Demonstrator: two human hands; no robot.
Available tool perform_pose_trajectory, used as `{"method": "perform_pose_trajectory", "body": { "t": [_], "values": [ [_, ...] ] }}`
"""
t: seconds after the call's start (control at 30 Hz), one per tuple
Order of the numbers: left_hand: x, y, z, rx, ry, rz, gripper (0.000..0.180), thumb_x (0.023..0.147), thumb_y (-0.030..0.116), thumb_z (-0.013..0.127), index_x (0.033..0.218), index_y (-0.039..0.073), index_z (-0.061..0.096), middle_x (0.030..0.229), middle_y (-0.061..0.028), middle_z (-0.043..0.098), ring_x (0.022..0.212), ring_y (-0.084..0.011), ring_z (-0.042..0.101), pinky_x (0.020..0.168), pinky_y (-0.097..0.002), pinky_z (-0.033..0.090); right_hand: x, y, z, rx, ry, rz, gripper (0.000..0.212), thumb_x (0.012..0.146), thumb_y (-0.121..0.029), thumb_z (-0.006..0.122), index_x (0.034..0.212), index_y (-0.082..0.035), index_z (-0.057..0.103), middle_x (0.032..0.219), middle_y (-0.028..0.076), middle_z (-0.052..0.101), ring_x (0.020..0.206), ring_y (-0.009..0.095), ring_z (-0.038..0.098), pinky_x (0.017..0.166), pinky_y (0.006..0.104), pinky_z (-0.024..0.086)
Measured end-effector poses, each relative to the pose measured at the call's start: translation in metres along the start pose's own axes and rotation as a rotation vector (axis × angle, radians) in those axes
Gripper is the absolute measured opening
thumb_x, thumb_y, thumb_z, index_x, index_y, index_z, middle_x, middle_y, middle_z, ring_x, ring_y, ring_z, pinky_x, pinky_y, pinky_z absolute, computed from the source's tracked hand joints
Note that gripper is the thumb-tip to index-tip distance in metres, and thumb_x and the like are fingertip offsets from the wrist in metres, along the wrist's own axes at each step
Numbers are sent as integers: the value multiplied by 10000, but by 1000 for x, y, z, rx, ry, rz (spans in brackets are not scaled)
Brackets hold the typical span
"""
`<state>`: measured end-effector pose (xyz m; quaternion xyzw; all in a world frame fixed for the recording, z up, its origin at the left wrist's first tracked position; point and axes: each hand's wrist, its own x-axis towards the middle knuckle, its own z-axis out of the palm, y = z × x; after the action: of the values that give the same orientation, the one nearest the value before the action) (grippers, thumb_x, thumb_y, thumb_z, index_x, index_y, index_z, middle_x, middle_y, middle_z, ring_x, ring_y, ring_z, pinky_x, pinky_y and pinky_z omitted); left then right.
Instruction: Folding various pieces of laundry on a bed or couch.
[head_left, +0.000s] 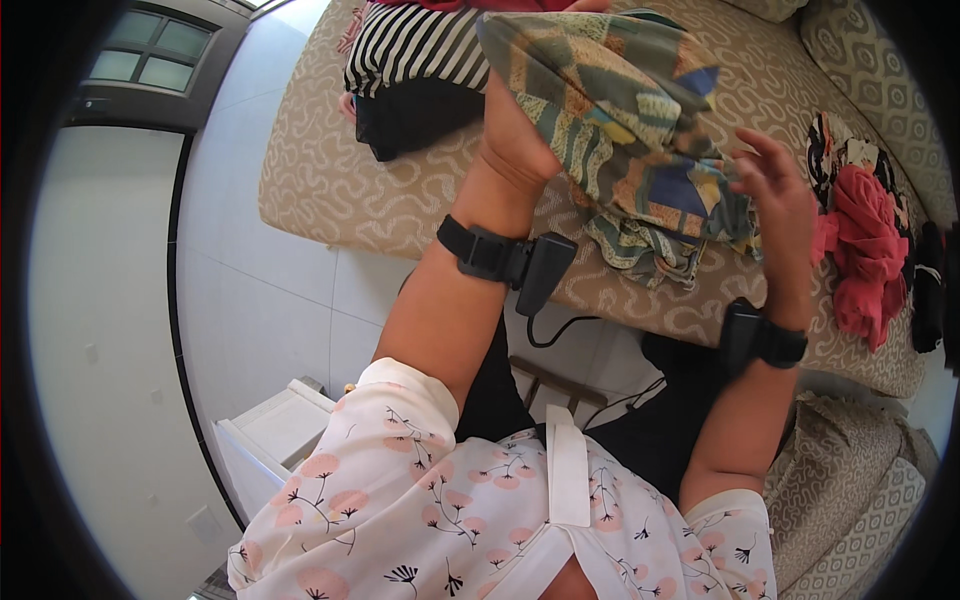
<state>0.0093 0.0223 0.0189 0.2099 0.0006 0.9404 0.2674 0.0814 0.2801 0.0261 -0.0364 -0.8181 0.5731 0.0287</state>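
Note:
A patchwork-print cloth point(620, 110) in green, orange and blue hangs spread over the bed-like seat. My left hand point(515, 130) holds it at its left side, and the cloth covers most of that hand's fingers. The cloth's lower end lies bunched on the beige seat cover point(400, 195). Just to the right of the cloth is my right hand point(778, 190), raised with its fingers apart and nothing in them. Whether its fingertips touch the cloth's edge I cannot tell. Both my forearms wear black straps with small dark boxes.
At the far left of the seat lie a black-and-white striped cloth point(425, 45) and a black cloth point(415, 115). To the right is a heap with a coral-red garment point(868, 250). A white drawer-like unit point(275, 430) stands on the floor, near a pale door point(105, 300).

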Motion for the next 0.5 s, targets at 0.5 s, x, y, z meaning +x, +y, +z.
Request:
{"method": "perform_pose_trajectory", "body": {
  "t": [0.5],
  "values": [
    [-10,18,-2,1129,209,117,391,1033,278,373,1235,-10,542,1174,-138,641,1105,-270,624,971,-414,512,-13,-12,-31,540,-110,99,301,971,-120,503,1249,-18,556,1178,126,627,1038,215,618,937,350,495]
  ]
}}
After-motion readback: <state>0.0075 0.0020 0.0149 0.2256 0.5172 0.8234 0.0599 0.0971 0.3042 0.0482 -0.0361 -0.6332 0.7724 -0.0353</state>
